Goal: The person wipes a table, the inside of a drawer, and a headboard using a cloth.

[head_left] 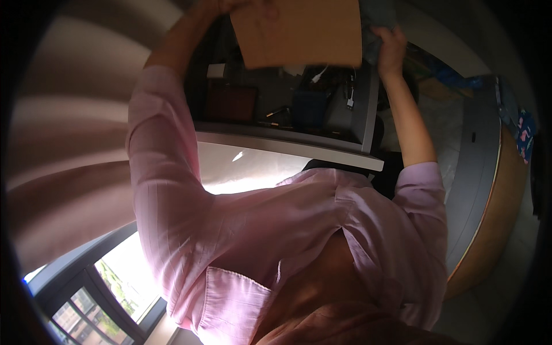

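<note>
Over an open drawer [368,126], at the top of the view, my left hand [244,6] is closed on the edge of a flat brown sheet [310,34]. It looks like card or an envelope, and its upper part runs out of view. To the right of the sheet my right hand [392,50] is raised by the drawer's side. Its bent fingers close on a dim grey-blue piece [376,17], perhaps cloth or plastic; its kind is hard to make out. The sheet hides the back of the drawer.
Inside the drawer lie a dark red flat case [231,103], a dark blue box [309,108], a small white box [216,71] and white cables [350,102]. Beige curtains [75,138] hang on the left above a window [115,287]. A grey cabinet [468,172] stands on the right.
</note>
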